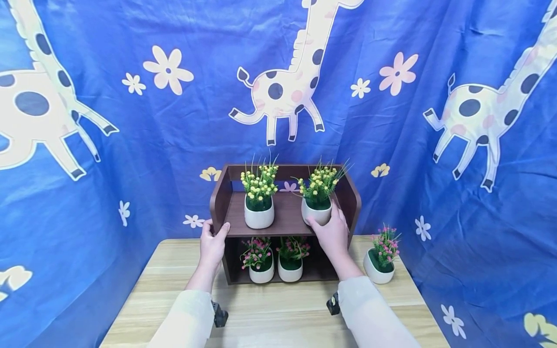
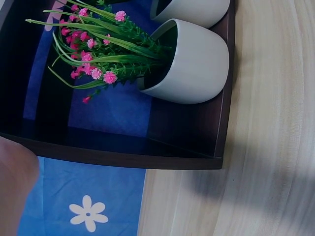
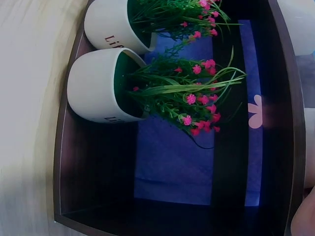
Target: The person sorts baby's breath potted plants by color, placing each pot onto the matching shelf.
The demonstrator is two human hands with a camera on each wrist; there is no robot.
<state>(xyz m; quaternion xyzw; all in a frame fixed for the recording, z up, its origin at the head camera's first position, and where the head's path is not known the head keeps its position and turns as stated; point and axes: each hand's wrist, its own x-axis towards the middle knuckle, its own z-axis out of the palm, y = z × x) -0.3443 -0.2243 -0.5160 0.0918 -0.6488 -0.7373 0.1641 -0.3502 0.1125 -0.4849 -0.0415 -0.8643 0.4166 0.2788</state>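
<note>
A dark brown two-tier shelf (image 1: pixel 285 220) stands on the table. My left hand (image 1: pixel 212 249) grips its left side panel, thumb at the front edge of the upper board. On the upper board, my right hand (image 1: pixel 332 235) holds the white pot of a yellow-flowered plant (image 1: pixel 314 212) between thumb and fingers, near the right panel. Another yellow-flowered plant (image 1: pixel 259 217) stands to its left. Below, two pink-flowered plants in white pots (image 1: pixel 262 275) (image 1: pixel 290 274) stand side by side; the right wrist view shows lettering on their pots (image 3: pixel 93 88).
One more pink-flowered plant in a white pot (image 1: pixel 378 273) stands on the wooden table (image 1: pixel 278 314), right of the shelf. A blue curtain (image 1: pixel 187 125) with giraffes and flowers hangs behind and along both sides.
</note>
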